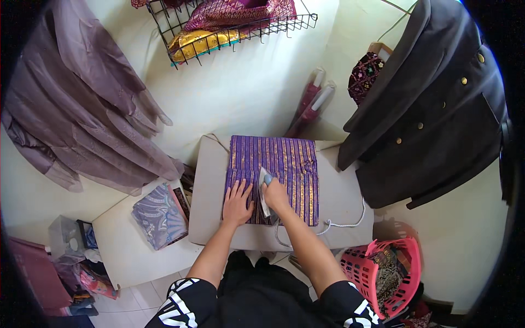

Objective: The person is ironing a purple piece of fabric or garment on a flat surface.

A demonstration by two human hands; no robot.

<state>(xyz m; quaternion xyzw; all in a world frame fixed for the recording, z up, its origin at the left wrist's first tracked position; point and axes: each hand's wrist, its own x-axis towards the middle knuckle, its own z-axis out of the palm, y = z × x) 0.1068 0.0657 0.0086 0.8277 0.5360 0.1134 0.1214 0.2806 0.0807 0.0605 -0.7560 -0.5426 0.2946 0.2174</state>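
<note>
Cloth (301,199), purple with gold stripes, lies folded near the middle of a grey padded board (210,191), directly in front of the person; from where I stand, a layer edge runs crosswise over it, with small puckers toward the far right. Right hand (275,195) wrapped around the handle of an iron (263,191), which rests on the nearer part of the cloth, nose pointing away from the body. Whether the sole sits fully flat: cannot tell from this angle. Left hand (238,205) palm down on the cloth just beside the iron, fingers spread, holding nothing; seems to brace the fabric. Pale cord (353,223) loops over the board's right side and passes behind the right forearm; its join to the iron is not clear. Step in hand, as I judge it: pressing the folded piece, left-middle portion. Next move calls for a steady glide along the stripes, left fingers kept clear of the hot edge, then attention to the puckered right side, smoothing it by hand before heat goes on. Risk noted: pressing over those puckers could set a crease, and the cord might drag the layers askew.
</note>
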